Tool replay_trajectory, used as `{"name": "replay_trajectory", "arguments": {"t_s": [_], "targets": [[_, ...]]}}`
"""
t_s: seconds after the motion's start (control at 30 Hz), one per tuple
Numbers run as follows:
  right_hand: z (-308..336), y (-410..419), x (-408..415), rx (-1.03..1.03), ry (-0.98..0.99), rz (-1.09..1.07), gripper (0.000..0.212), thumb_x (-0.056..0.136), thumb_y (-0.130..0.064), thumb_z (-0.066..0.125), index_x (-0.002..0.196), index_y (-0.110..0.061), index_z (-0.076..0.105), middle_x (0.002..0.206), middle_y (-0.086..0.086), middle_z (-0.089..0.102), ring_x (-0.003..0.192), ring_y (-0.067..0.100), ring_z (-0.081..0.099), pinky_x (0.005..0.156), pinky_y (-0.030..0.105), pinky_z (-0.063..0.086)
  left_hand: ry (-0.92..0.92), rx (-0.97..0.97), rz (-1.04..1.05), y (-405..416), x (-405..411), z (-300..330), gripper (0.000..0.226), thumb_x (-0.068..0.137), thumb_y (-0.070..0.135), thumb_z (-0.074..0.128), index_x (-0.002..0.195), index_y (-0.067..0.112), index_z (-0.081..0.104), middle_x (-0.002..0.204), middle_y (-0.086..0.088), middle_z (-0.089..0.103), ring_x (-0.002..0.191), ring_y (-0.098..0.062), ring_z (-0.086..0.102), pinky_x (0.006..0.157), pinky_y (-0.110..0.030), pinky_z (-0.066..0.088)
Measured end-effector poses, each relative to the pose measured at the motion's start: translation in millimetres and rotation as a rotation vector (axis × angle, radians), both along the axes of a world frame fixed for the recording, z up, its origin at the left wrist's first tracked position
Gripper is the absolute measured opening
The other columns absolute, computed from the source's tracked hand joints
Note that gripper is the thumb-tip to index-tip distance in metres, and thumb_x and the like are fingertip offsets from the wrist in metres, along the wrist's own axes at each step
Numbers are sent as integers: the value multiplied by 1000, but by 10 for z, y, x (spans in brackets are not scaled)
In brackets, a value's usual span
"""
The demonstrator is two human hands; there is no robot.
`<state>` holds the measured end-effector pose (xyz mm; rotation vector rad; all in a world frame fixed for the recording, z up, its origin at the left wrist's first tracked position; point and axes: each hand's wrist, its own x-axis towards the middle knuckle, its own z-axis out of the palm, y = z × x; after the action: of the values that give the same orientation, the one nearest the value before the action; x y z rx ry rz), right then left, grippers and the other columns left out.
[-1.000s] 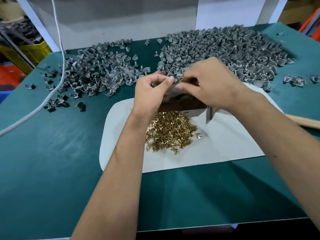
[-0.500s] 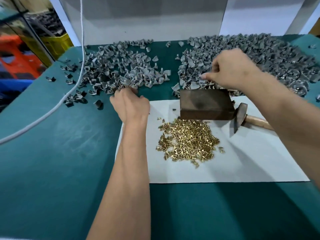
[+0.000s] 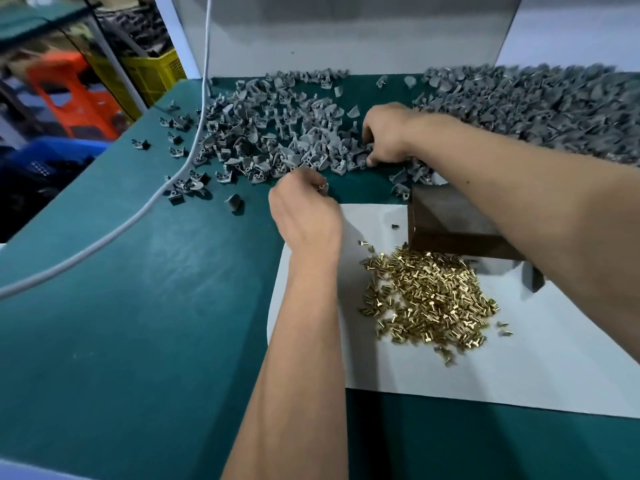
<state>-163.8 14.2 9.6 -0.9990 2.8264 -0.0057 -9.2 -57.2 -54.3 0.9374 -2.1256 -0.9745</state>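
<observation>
Reaching over the dark metal block (image 3: 446,216), your right hand (image 3: 386,133) curls its fingers into the near edge of the left heap of grey plastic parts (image 3: 270,133); if it grips one, I cannot tell; your left hand (image 3: 304,213), just before this heap, pinches a small piece (image 3: 322,187) with curled fingers; the brass rivets (image 3: 429,296) lie on the white sheet (image 3: 519,368).

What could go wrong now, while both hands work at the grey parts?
The right hand digs in the grey parts, its forearm crossing above the metal block beside the brass rivets; pulling back low might scatter rivets.
The white cable lies across those parts; a tug could drag some off the table.
The left hand pinches a small part that could slip.
</observation>
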Motion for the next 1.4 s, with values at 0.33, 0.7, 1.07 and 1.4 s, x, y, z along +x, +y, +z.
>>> {"name": "replay_trajectory", "arguments": {"t_s": [0.33, 0.7, 1.07, 1.4], "targets": [[-46, -35, 333, -274, -102, 142, 45, 72, -24, 92, 113, -21, 73, 93, -5, 61, 88, 16, 60, 64, 18, 40, 67, -81, 80, 30, 6, 21, 35, 82, 4, 57, 112, 17, 71, 114, -4, 68, 114, -26, 54, 86, -14, 24], [-15, 373, 593, -694, -76, 103, 21, 77, -5, 72, 94, -17, 74, 77, -2, 73, 67, 7, 67, 71, 28, 60, 380, 388, -231, 133, -87, 91, 21, 88, 28, 77, 103, 13, 80, 87, -3, 79, 79, -19, 75, 76, -37, 62], [235, 575, 751, 12, -37, 282, 9, 80, -23, 85, 83, -23, 77, 76, -12, 68, 77, 10, 65, 68, 26, 47, 364, 218, 33, 73, -26, 103, 15, 84, 16, 81, 95, 26, 80, 78, 11, 71, 72, -1, 66, 86, -27, 58], [143, 429, 876, 185, -15, 300, 13, 81, -12, 82, 90, -20, 76, 78, -1, 67, 82, 26, 67, 83, 41, 59, 531, 397, -26, 71, -118, 60, 14, 81, 20, 86, 90, 14, 78, 85, -10, 76, 74, -19, 67, 86, -47, 61]]}}
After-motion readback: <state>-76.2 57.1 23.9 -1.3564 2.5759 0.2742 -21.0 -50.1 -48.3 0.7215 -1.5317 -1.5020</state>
